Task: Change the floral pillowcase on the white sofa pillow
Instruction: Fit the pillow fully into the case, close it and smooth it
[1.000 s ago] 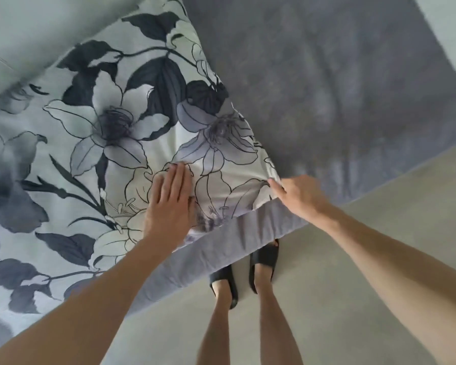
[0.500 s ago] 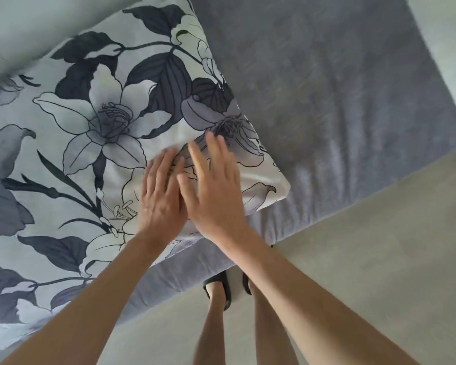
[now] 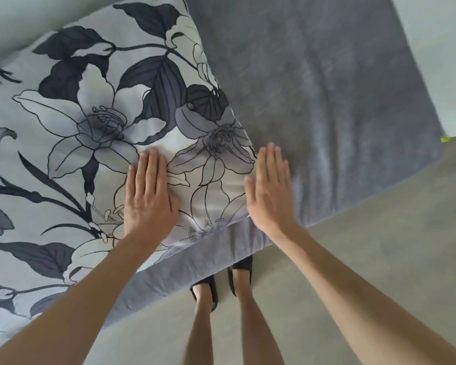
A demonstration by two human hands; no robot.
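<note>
Pillow (image 3: 95,143), in its floral case, lies on the grey sofa (image 3: 327,83) at ten o'clock as the right hand (image 3: 270,191), flat and empty, has slid from beside the flat, pressing left hand (image 3: 149,198) to the corner, apparently smoothing, a finishing step.

The pillow (image 3: 95,154) wears a pale case with dark blue-grey lilies and leaves. It lies flat, filling the area under and left of the left hand (image 3: 149,198); its near corner sits beside the right hand (image 3: 270,196).
</note>
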